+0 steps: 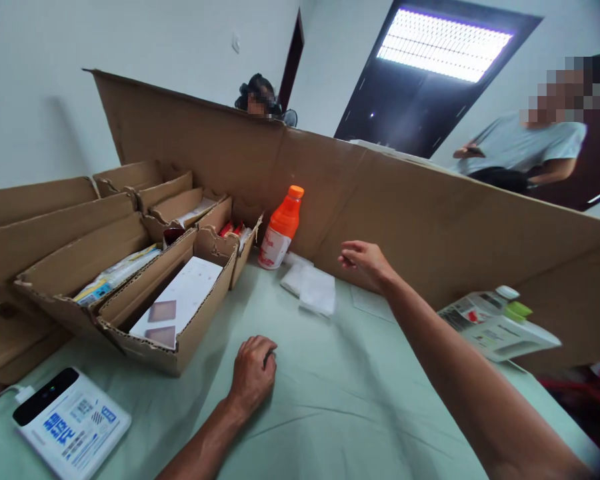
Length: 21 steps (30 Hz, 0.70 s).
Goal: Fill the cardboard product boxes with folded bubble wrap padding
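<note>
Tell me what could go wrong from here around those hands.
The right hand is near the white packets and orange bottle; a leftward sweep might shift the packets or tip the bottle.
The right forearm passes close to the white-capped bottle and could bump it.
The white device has a plug in it; brushing that might loosen it.

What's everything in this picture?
Tabletop: one, pale green, foreground
Partition: one, brown, behind tabletop
Open boxes: at least six, brown, left
Wrapped packet: one, yellow-blue, inside a box
Flat item: one, mostly white, nearest box
Bottle: one, orange, by partition
Flat packets: at least two, white, centre
Labelled containers: two, clear and white, right
Cabled device: one, white-black, near left
People: two, beyond partition
Grille: one, bright white, upper right
Left hand: one, on tabletop
Right hand: one, near flat packets
</note>
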Each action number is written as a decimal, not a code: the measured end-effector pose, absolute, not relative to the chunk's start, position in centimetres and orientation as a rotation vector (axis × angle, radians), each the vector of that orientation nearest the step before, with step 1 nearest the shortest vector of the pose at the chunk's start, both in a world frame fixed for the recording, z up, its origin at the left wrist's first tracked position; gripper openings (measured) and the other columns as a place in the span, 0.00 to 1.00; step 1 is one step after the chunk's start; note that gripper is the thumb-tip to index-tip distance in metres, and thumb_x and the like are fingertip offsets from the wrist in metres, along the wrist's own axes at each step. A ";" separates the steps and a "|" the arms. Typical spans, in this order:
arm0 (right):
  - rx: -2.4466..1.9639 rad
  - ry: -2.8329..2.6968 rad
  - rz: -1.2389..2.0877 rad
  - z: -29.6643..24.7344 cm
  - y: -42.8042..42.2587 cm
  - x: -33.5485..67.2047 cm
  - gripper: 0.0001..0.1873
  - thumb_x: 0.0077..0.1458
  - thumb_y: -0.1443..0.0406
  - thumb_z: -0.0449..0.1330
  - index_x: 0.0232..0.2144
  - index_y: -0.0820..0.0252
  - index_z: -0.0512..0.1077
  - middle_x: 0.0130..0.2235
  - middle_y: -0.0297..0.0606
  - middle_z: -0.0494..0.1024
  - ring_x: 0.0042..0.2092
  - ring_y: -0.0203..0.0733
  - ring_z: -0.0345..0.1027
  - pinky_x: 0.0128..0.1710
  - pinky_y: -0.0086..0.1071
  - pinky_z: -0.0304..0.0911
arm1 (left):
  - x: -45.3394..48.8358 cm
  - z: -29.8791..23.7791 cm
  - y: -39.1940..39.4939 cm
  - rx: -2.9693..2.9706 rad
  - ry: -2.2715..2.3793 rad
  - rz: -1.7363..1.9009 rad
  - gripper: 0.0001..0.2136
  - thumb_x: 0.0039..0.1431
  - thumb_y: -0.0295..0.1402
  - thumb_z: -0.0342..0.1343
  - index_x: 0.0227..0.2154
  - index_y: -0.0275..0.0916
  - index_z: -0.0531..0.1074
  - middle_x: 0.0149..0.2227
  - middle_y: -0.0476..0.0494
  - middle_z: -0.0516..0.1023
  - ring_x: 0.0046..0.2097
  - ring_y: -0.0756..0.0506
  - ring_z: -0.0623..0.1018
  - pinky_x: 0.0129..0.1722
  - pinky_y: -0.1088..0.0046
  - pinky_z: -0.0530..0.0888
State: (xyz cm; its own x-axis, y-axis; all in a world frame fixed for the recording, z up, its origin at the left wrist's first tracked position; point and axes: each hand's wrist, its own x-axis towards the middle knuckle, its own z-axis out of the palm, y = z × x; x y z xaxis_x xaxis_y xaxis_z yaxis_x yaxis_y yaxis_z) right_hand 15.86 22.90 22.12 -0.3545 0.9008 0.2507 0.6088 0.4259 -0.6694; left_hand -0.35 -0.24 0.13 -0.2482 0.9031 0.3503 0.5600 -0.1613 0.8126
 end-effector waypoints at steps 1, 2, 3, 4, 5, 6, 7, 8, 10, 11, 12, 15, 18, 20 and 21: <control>-1.239 -2.117 0.609 22.4 23.0 14.8 0.10 0.59 0.69 0.55 0.34 0.62 0.78 0.22 0.37 0.77 0.21 0.36 0.69 0.23 0.28 0.62 | -0.4 0.1 -0.2 1.663 1.761 1.379 0.14 0.53 0.20 0.50 0.36 0.40 0.77 0.38 0.43 0.81 0.42 0.42 0.78 0.45 0.62 0.73; -1.192 -2.163 0.588 22.9 23.0 13.3 0.10 0.59 0.69 0.56 0.34 0.63 0.78 0.25 0.38 0.79 0.25 0.37 0.72 0.26 0.29 0.64 | -0.4 0.0 -0.2 1.664 1.757 1.383 0.14 0.53 0.20 0.50 0.37 0.39 0.77 0.38 0.43 0.81 0.42 0.42 0.78 0.45 0.62 0.73; -1.122 -2.238 0.549 23.5 22.9 11.3 0.10 0.58 0.69 0.57 0.35 0.64 0.79 0.29 0.38 0.81 0.29 0.37 0.74 0.30 0.29 0.66 | -0.4 0.0 -0.2 1.664 1.754 1.387 0.14 0.53 0.20 0.50 0.37 0.39 0.77 0.39 0.43 0.81 0.43 0.42 0.78 0.45 0.62 0.73; -1.042 -2.324 0.526 24.2 22.7 9.0 0.08 0.57 0.68 0.59 0.35 0.63 0.79 0.33 0.39 0.83 0.34 0.38 0.76 0.35 0.29 0.67 | -0.4 -0.1 -0.2 1.665 1.750 1.391 0.14 0.54 0.20 0.50 0.37 0.40 0.77 0.39 0.43 0.82 0.43 0.42 0.78 0.46 0.62 0.73; -0.974 -2.390 0.516 24.9 22.5 6.4 0.07 0.56 0.67 0.62 0.36 0.62 0.80 0.37 0.38 0.83 0.38 0.39 0.77 0.40 0.29 0.67 | -0.4 -0.1 -0.2 1.666 1.747 1.393 0.14 0.54 0.21 0.50 0.37 0.40 0.77 0.39 0.43 0.82 0.43 0.42 0.78 0.46 0.62 0.73; -0.882 -2.525 0.444 25.5 22.3 3.7 0.08 0.57 0.66 0.62 0.37 0.62 0.80 0.40 0.39 0.84 0.42 0.40 0.77 0.43 0.30 0.67 | -0.4 -0.1 -0.1 1.666 1.745 1.396 0.13 0.54 0.21 0.50 0.37 0.40 0.77 0.39 0.43 0.82 0.43 0.42 0.78 0.46 0.62 0.73; -0.822 -2.644 0.353 26.0 22.1 1.0 0.10 0.58 0.66 0.62 0.40 0.61 0.80 0.44 0.39 0.83 0.44 0.40 0.77 0.45 0.30 0.66 | -0.5 -0.1 -0.1 1.665 1.745 1.397 0.13 0.55 0.21 0.50 0.37 0.40 0.77 0.39 0.43 0.82 0.43 0.43 0.78 0.47 0.62 0.73; -0.809 -2.765 0.235 26.3 21.9 -1.6 0.11 0.59 0.65 0.62 0.42 0.60 0.80 0.45 0.40 0.83 0.46 0.42 0.76 0.46 0.31 0.66 | -0.5 -0.1 -0.1 1.663 1.746 1.399 0.13 0.55 0.21 0.50 0.36 0.40 0.77 0.38 0.44 0.81 0.43 0.43 0.78 0.46 0.63 0.73; -0.888 -3.021 -0.037 26.4 21.7 -6.1 0.13 0.58 0.63 0.63 0.45 0.58 0.80 0.47 0.41 0.83 0.49 0.45 0.76 0.47 0.33 0.65 | -0.4 -0.1 0.0 1.654 1.754 1.404 0.14 0.54 0.20 0.50 0.36 0.41 0.77 0.38 0.44 0.81 0.43 0.43 0.78 0.46 0.64 0.74; -0.950 -3.118 -0.143 26.2 21.8 -7.9 0.14 0.56 0.63 0.64 0.45 0.59 0.81 0.46 0.42 0.83 0.50 0.47 0.76 0.47 0.34 0.66 | -0.4 -0.1 0.0 1.649 1.758 1.406 0.14 0.54 0.20 0.50 0.36 0.41 0.77 0.38 0.44 0.81 0.43 0.43 0.78 0.46 0.64 0.74; -1.007 -3.192 -0.215 25.8 21.9 -9.4 0.14 0.54 0.64 0.66 0.44 0.59 0.81 0.45 0.44 0.83 0.50 0.49 0.76 0.47 0.34 0.66 | -0.4 -0.1 0.1 1.645 1.760 1.407 0.14 0.54 0.20 0.50 0.36 0.41 0.77 0.38 0.44 0.81 0.43 0.43 0.78 0.46 0.64 0.74; -1.083 -3.285 -0.255 24.1 23.0 -11.7 0.14 0.47 0.68 0.69 0.40 0.63 0.83 0.40 0.45 0.84 0.47 0.51 0.77 0.44 0.33 0.68 | -0.3 -0.2 0.1 1.636 1.754 1.410 0.14 0.54 0.20 0.50 0.36 0.41 0.77 0.38 0.44 0.81 0.43 0.43 0.78 0.46 0.63 0.73; -1.077 -3.316 -0.287 22.5 24.2 -11.9 0.15 0.47 0.69 0.68 0.40 0.63 0.82 0.40 0.47 0.84 0.48 0.52 0.78 0.45 0.34 0.68 | -0.3 -0.1 0.0 1.622 1.746 1.414 0.13 0.55 0.20 0.50 0.36 0.41 0.77 0.38 0.44 0.81 0.42 0.42 0.78 0.46 0.62 0.73; -1.026 -3.326 -0.295 21.7 24.7 -11.6 0.15 0.49 0.68 0.68 0.42 0.63 0.82 0.42 0.50 0.84 0.49 0.53 0.77 0.46 0.35 0.67 | -0.3 -0.1 0.0 1.617 1.744 1.415 0.14 0.54 0.20 0.50 0.36 0.41 0.77 0.39 0.44 0.81 0.42 0.42 0.78 0.46 0.62 0.73; -0.989 -3.328 -0.292 21.4 24.7 -11.4 0.15 0.50 0.68 0.67 0.42 0.63 0.81 0.43 0.51 0.84 0.50 0.53 0.77 0.47 0.36 0.67 | -0.3 -0.1 0.0 1.617 1.746 1.415 0.14 0.54 0.20 0.50 0.36 0.41 0.77 0.39 0.44 0.81 0.42 0.42 0.78 0.45 0.62 0.73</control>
State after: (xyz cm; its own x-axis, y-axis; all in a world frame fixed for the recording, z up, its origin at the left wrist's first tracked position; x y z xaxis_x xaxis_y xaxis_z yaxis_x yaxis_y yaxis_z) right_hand -11.44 24.72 21.45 -0.7853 0.5549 -0.2745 0.4986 0.8297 0.2508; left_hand -0.28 0.04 -0.06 -0.2724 0.8974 0.3470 0.5249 -0.1636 0.8353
